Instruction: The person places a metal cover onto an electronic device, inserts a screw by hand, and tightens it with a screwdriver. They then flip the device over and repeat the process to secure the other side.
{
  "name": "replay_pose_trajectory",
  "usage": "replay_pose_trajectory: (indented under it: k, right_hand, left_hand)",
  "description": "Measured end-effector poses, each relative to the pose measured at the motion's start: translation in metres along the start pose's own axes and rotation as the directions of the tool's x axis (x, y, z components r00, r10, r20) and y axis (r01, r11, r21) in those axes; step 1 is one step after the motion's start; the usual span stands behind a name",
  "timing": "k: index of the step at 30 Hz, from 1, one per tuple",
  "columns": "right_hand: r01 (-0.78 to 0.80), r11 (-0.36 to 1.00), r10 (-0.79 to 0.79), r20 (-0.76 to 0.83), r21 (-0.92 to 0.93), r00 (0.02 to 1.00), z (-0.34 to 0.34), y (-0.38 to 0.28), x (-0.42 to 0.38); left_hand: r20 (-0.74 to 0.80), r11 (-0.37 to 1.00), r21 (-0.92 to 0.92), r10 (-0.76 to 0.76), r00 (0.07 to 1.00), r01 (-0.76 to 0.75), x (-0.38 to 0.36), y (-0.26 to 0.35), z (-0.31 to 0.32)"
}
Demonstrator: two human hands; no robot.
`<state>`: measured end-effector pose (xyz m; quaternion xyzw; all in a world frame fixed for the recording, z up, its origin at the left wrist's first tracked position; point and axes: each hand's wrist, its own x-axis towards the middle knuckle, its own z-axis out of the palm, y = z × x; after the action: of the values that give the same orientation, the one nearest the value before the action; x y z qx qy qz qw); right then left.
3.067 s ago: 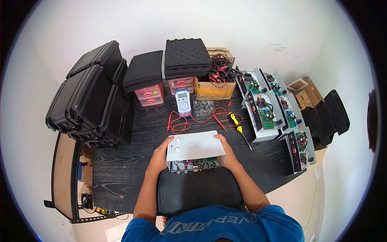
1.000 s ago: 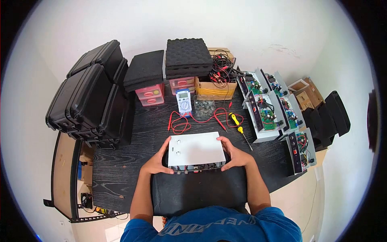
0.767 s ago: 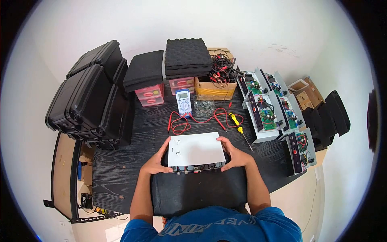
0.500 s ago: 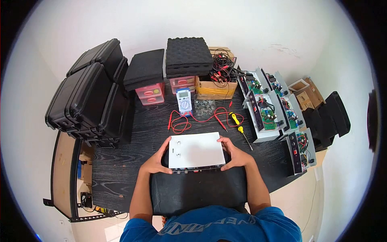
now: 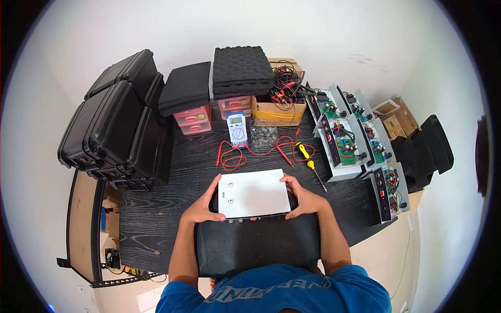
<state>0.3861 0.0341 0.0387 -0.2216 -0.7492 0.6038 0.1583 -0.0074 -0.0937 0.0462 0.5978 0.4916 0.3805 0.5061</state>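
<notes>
A flat white metal box [image 5: 254, 194] lies between my hands at the near edge of the dark table, above a black padded surface [image 5: 255, 245]. My left hand [image 5: 206, 204] grips its left side, with the thumb at the near corner. On the opposite side my right hand [image 5: 301, 199] holds the box's right edge. Small holes and fittings show on the left part of the white face. A thin strip of the dark panel with knobs shows along the near edge.
Beyond the box are a multimeter [image 5: 237, 129], red probe leads [image 5: 233, 159] and a yellow screwdriver [image 5: 311, 165]. Several opened units with circuit boards [image 5: 344, 143] stand right. Black cases [image 5: 107, 122] are stacked left. Foam sheets [image 5: 241, 70] and a cable-filled carton [image 5: 279, 112] stand behind.
The white box has tilted slightly, so less of its dark near panel shows. Both hands keep their hold on its sides.
</notes>
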Motion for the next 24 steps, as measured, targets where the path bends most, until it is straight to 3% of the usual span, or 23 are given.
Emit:
replay_pose_trajectory:
  k: [9, 14, 18, 21, 24]
  right_hand:
    - [0.021, 0.99, -0.014, 0.052, -0.141, 0.999, -0.007, -0.012, 0.003]
    - [0.004, 0.937, 0.01, 0.039, -0.348, 0.999, -0.006, -0.02, 0.002]
    - [-0.062, 0.923, 0.073, 0.013, -0.38, 0.997, -0.006, -0.029, 0.003]
    - [-0.059, 0.923, 0.072, 0.019, -0.379, 0.997, -0.006, -0.021, 0.004]
    - [-0.051, 0.931, 0.059, 0.011, -0.363, 0.998, -0.004, -0.02, 0.003]
  left_hand:
    - [0.017, 0.999, 0.014, 0.035, 0.999, -0.035, 0.001, -0.001, 0.0]
    - [0.046, 0.99, 0.138, 0.001, 0.999, -0.007, 0.002, 0.002, 0.0]
    - [0.05, 0.961, 0.271, 0.035, 0.998, -0.048, 0.002, 0.014, -0.004]
    - [0.014, 0.844, 0.535, 0.039, 0.999, -0.04, 0.008, 0.033, 0.003]
    - [-0.005, 0.567, 0.823, 0.035, 0.999, -0.016, 0.018, 0.081, 0.029]
